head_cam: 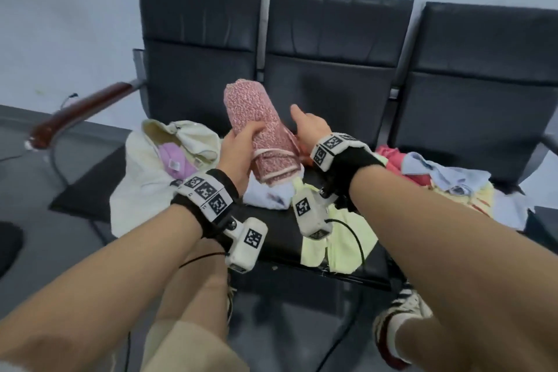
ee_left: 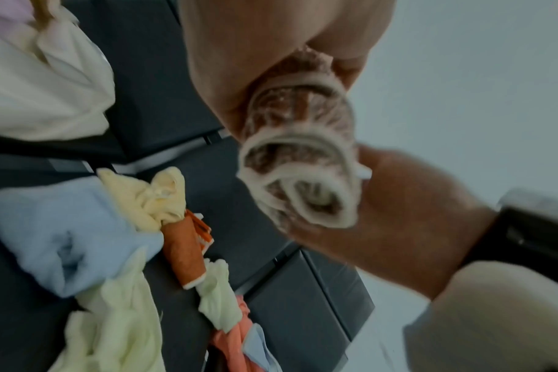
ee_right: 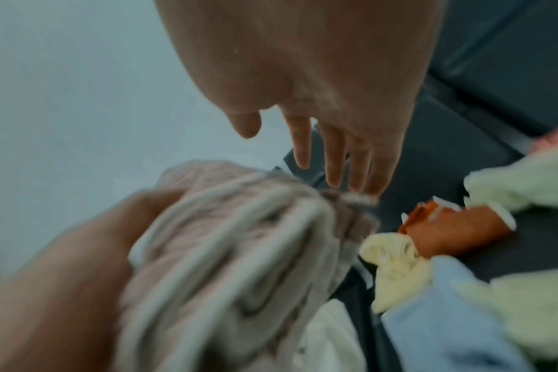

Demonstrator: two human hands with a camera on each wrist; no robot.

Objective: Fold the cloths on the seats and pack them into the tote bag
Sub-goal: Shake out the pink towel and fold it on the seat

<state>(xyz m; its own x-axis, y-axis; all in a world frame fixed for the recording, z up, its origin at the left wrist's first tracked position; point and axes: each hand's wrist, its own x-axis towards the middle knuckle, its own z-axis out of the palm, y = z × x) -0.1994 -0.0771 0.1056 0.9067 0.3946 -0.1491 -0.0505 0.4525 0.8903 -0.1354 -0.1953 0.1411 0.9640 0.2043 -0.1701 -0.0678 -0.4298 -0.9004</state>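
The left hand (head_cam: 238,149) wraps its grip round a pink roll (head_cam: 259,136), a nubbly speckled terry cloth with pale piping, rolled into a fat cylinder. Its long axis tilts toward eleven o'clock, top end up, above the middle seat (head_cam: 326,90). The right hand (head_cam: 309,127) hovers just beside it at three o'clock, fingers (ee_right: 331,161) straight and spread, holding nothing. The cream canvas tote (head_cam: 142,178) slumps at nine o'clock, mouth open, a lilac cloth (head_cam: 175,157) with a small white label inside; its print is unreadable. Crumpled blue, lime and coral cloths (head_cam: 447,178) lie at four o'clock on black padded seats.
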